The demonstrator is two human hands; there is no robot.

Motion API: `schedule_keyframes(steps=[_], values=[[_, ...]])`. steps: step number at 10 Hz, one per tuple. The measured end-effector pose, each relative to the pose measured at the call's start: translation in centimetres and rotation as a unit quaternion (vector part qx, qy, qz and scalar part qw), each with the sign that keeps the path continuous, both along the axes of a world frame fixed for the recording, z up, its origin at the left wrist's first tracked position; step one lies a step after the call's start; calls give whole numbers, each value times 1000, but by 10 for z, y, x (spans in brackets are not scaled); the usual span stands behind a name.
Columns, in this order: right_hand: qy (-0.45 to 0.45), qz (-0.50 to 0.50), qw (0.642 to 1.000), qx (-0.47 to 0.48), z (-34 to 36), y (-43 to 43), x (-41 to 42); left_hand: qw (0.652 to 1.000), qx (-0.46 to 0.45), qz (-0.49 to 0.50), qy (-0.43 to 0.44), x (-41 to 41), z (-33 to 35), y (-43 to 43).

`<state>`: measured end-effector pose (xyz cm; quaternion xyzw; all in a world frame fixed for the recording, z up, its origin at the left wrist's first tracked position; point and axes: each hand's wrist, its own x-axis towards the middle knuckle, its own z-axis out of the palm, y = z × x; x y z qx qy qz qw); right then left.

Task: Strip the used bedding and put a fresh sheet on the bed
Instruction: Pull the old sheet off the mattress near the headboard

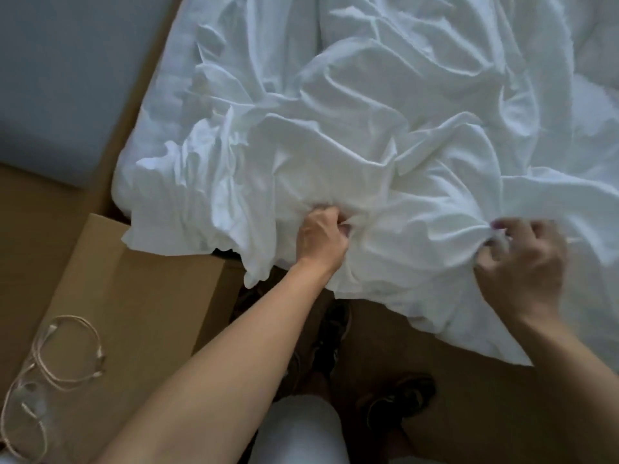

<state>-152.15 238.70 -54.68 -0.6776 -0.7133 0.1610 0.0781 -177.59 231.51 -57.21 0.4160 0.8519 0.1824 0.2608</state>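
Sheet [368, 135] beside brown box [140, 296] with cable [97, 358]

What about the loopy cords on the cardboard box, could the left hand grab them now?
Probably, but not right away. The left hand grips the white sheet, so it must let go first. The cords lie uncovered on the cardboard box on that hand's side, with nothing in between.

No text, label, brand, number or sign can be read. The crumpled white sheet [368, 128] and the cardboard box [134, 296] at the bed's near left corner show only plain surfaces.
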Motion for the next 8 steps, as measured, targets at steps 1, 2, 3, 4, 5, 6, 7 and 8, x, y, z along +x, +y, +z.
schedule_keyframes(steps=[1,2,3,4,5,6,7,8], values=[[150,155,975,47,29,-16,-90,986,64,4,-151,37,1,-3],[63,263,949,-160,20,-9,-178,946,-72,-272,160,56,-15,-51],[-80,324,929,-162,-8,-5,-223,935,-129,-293,150,49,-7,-59],[-84,295,937,-168,-28,8,-204,968,49,-207,-135,25,2,-53],[-83,267,951,-128,-32,19,-167,986,97,-85,106,-47,-1,-62],[-145,229,958,-92,-28,25,-135,974,6,159,163,-114,-5,-68],[-213,184,952,-125,-16,36,-118,985,8,151,85,-121,-6,-57],[-200,169,953,-152,2,38,-128,987,70,130,59,-99,-3,-46]])
